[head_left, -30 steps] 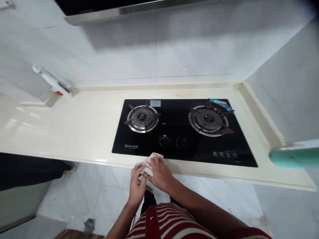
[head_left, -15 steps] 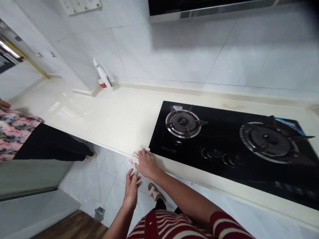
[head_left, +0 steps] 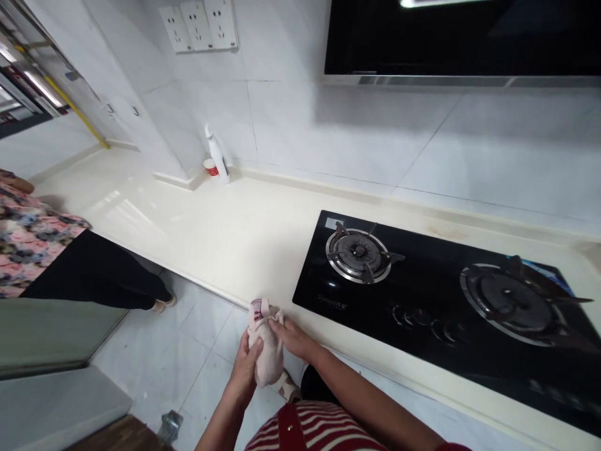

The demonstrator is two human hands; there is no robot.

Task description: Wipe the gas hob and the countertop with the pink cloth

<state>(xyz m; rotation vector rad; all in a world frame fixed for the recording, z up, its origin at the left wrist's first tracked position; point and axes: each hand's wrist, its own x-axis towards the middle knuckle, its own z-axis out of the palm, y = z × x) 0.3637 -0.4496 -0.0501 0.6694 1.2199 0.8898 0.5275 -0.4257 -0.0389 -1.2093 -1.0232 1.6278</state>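
Note:
A pale pink cloth (head_left: 269, 358) hangs bunched between my two hands, just in front of the counter's front edge. My left hand (head_left: 246, 359) grips its left side, thumb on top. On the cloth's upper right, my right hand (head_left: 292, 336) pinches a fold near a dark patterned patch. The fingers behind the cloth are hidden. Close by on the right lies the black gas stove (head_left: 366, 300), set in the cream counter (head_left: 235, 244).
A white spray bottle (head_left: 217, 155) and a red-and-white paper cup (head_left: 211, 167) stand by the wall. A range hood (head_left: 460, 44) overhangs the stove. Another person in dark trousers (head_left: 98, 272) stands at the left. A crumpled clear item (head_left: 170, 426) lies on the floor.
The cloth has come off the counter edge toward my body and hangs lower. My left hand, free before, now grips it too. The view has tilted upward.

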